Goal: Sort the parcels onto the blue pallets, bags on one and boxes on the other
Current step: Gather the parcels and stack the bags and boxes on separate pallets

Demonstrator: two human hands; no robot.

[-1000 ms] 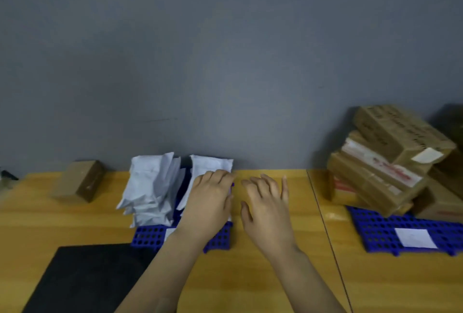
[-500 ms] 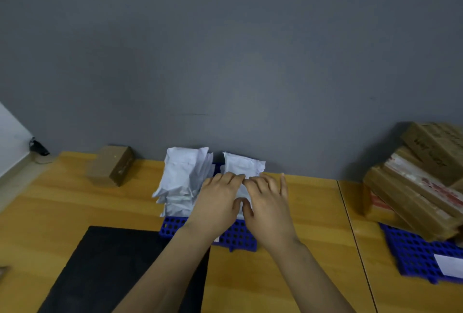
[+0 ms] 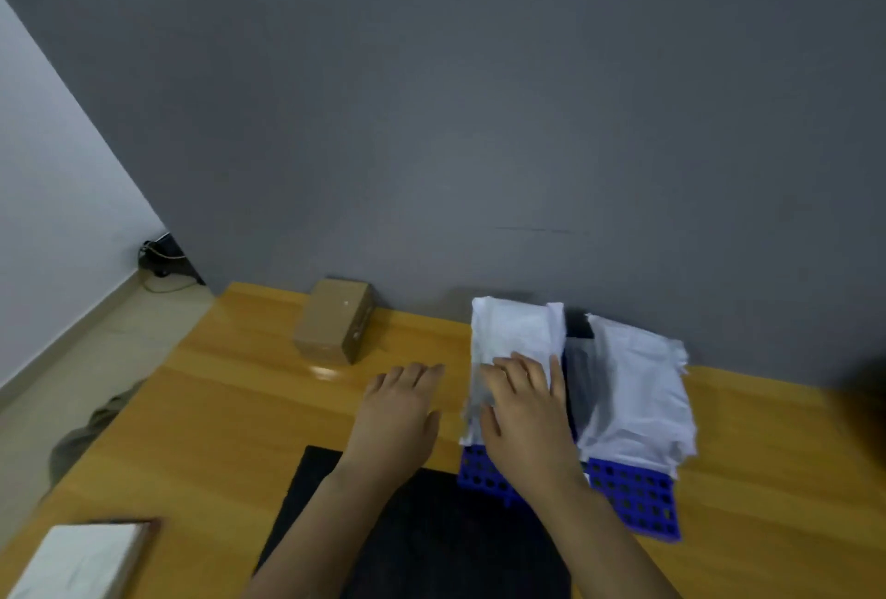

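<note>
Two stacks of white parcel bags lie on a blue pallet [image 3: 633, 498] against the grey wall. My right hand [image 3: 522, 411] rests flat, palm down, on the left stack of bags [image 3: 513, 334]. The right stack of bags [image 3: 637, 392] lies beside it, with a dark gap between them. My left hand [image 3: 398, 416] hovers flat over the wooden table, left of the pallet, fingers apart and holding nothing. A small brown cardboard box [image 3: 335, 325] stands on the table near the wall, beyond my left hand.
A black mat [image 3: 431, 536] covers the table in front of me, under my forearms. A flat parcel with a white face [image 3: 81, 560] lies at the near left corner. The table's left edge drops to a tiled floor with cables [image 3: 158, 258].
The view has swung left, so the box pallet on the right is out of sight. My left hand has come off the bags and moved left; my right hand now lies on the left stack.
</note>
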